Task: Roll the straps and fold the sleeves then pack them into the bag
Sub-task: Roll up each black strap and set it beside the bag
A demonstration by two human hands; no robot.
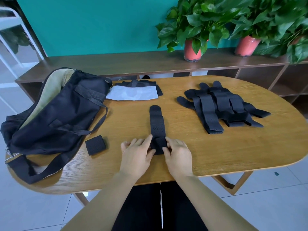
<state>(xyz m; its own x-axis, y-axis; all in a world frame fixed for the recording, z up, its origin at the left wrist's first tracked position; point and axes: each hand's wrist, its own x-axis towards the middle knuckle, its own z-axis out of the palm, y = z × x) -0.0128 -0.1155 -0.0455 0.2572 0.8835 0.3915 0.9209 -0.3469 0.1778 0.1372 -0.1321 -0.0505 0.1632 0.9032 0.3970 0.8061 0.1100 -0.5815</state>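
A long wooden worktop (216,155) with rounded ends carries everything. On its left end lies a large black bag (55,117), tipped on its side, its zipped mouth open and showing a tan lining, its shoulder strap trailing toward the near edge. On the right side sits a pile of black straps (220,107), overlapping and fanned out flat. At the far edge, just beside the bag, a white sheet (133,93) lies over black sleeves (135,83), which show along its far side and right end.

In the middle, one black perforated strap (156,125) lies straight, running away from the person, its near end turned up into a small roll. The left hand (136,155) and right hand (179,155) meet at that roll: the left fingers (148,139) lie along its left edge with the thumb tucked under the end, and the right fingers (170,140) curl onto its right edge, both pinching it.

A finished rolled strap (95,145) rests near the bag's lower corner.
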